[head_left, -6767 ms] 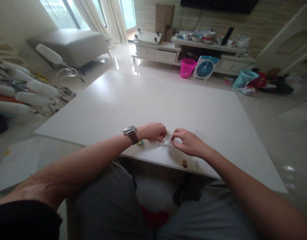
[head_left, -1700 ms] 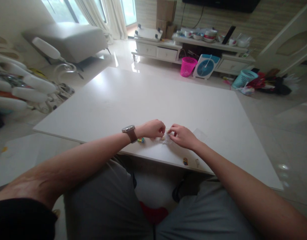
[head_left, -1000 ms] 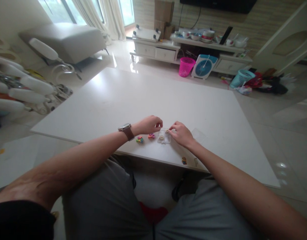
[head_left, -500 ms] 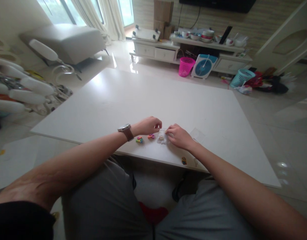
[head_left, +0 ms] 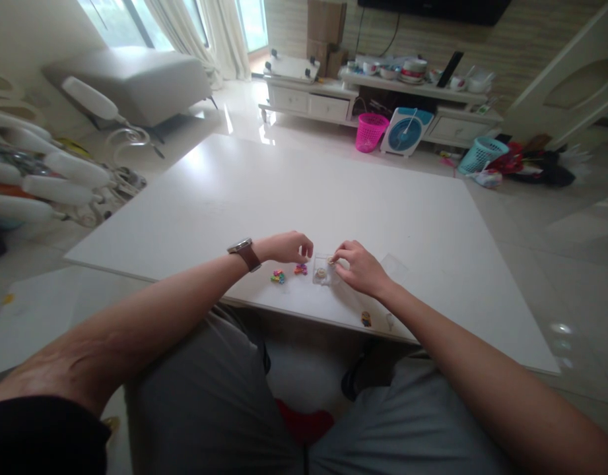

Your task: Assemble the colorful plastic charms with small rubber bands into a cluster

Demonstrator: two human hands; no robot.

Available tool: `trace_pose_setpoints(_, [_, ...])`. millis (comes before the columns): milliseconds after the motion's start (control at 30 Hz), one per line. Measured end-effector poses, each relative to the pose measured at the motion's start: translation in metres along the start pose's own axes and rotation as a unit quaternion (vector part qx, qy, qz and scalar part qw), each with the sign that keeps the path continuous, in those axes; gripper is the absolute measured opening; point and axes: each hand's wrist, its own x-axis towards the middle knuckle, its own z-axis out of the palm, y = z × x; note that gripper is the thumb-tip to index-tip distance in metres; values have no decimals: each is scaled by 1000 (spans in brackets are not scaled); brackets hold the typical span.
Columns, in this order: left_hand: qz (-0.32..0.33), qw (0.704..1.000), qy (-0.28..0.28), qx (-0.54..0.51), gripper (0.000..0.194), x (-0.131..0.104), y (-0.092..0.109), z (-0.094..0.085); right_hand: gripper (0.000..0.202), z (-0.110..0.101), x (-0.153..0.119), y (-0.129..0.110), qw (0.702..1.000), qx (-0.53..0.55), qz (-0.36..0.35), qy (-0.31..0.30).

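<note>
A small clear plastic box (head_left: 319, 280) sits near the front edge of the white table (head_left: 304, 198), with a coiled beige item (head_left: 321, 272) in its left part. My right hand (head_left: 359, 266) is at the box's right side, thumb and forefinger pinched on a small beige piece (head_left: 331, 262). Just left of the box is my left hand (head_left: 291, 248), its fingers curled; whatever they hold, if anything, is too small to make out. Two colourful little clusters, one pink and orange (head_left: 300, 270) and one multicoloured (head_left: 278, 277), lie below my left hand.
A clear lid-like sheet (head_left: 395, 265) lies right of my right hand. Near the front edge are a yellow and black figure (head_left: 366, 319) and a small pale item (head_left: 389, 321). Beyond the table stand a pink basket (head_left: 370, 132) and a blue fan (head_left: 405, 133).
My left hand has moved slightly left, away from the box. My right hand has shifted a little to the right, with its fingers still at the box.
</note>
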Motion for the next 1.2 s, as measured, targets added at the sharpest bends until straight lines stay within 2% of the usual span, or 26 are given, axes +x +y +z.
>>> trace_pose_setpoints(233, [-7, 999, -25, -18, 15, 2, -13, 5, 14, 1, 0, -2, 1000, 7, -5, 2])
trace_pose_setpoints(733, [-27, 999, -20, -10, 14, 3, -4, 5, 14, 0, -1, -3, 1000, 0, -7, 12])
trace_pose_setpoints(1000, [-28, 999, 13, -28, 21, 4, 1, 3, 14, -2, -1, -5, 1000, -1, -10, 13])
trace_pose_setpoints(1200, [25, 993, 96, -66, 17, 8, 11, 3, 13, -1, 0, -5, 1000, 0, -9, 14])
